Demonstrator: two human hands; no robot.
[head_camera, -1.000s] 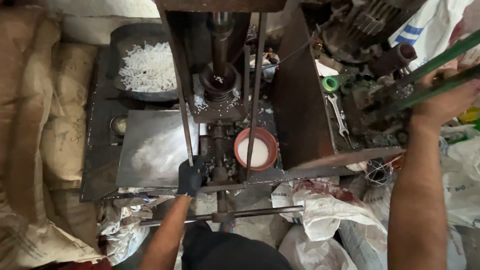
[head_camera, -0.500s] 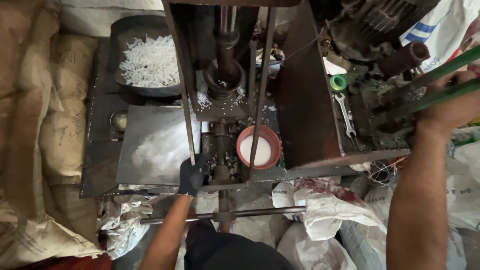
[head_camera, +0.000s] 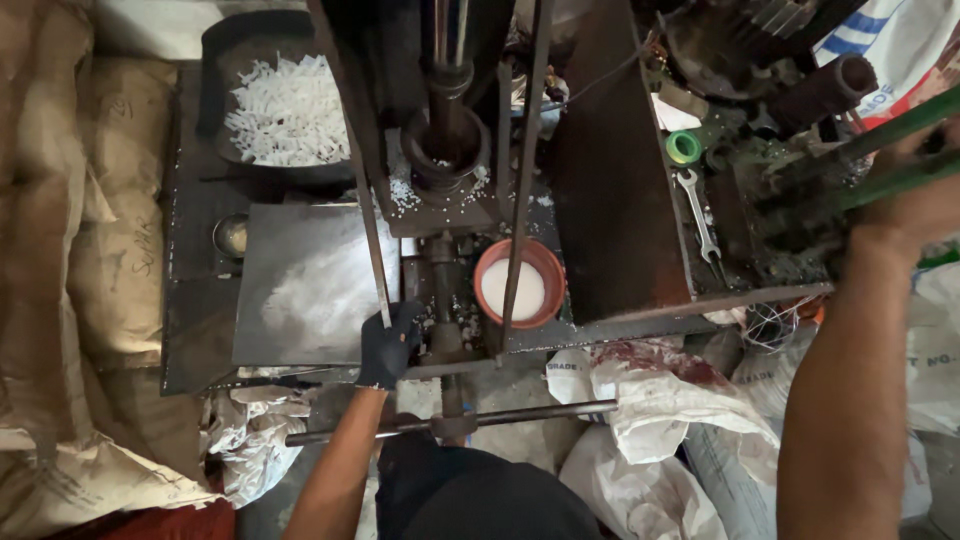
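Nearest the camera, below the left hand (head_camera: 388, 345), a rusty round bar (head_camera: 450, 420) is lying crosswise over crumpled white woven sacks (head_camera: 660, 400). That hand, wearing a dark glove, is closing its fingers around the foot of a thin slanted steel rod (head_camera: 368, 240) at the front edge of the bench. Just left of the grip a flat grey metal sheet (head_camera: 300, 285), dusted with white powder, is lying level. Right of the grip, an orange round bowl (head_camera: 519, 283) is sitting with smooth white material filling it. Further right, the bare right hand (head_camera: 915, 205) is wrapping over two green painted bars (head_camera: 890, 150), fingers clamped on them. Beyond the gloved grip, a dark cylindrical press cup (head_camera: 445, 150) is standing speckled with white granules, and farther back-left a black pan (head_camera: 285, 105) is holding white shredded strips.
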